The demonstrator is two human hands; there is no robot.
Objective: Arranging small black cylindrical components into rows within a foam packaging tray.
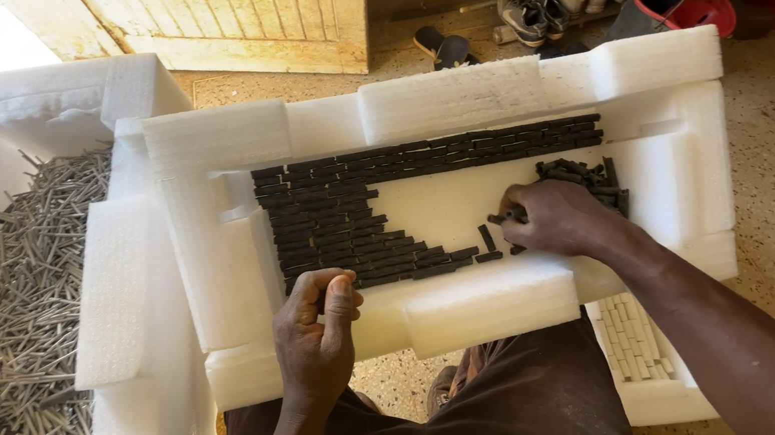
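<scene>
— Black, were they, those little sticks (pixel 348 223)?

— Black and short, laid in tight rows inside the white foam tray (pixel 452 97) on the person's lap, filling its far edge and left part; a loose heap (pixel 584 178) lay at the right.

— And the hands?

— The right hand (pixel 554 217) rested beside that heap, fingers curled over a few sticks. The left hand (pixel 320 326) sat on the tray's near rim, fingers bent against the thumb; whether it pinched anything, I couldn't tell.

— Anything else?

— Grey sticks (pixel 39 327) filled another foam box at the left.
</scene>
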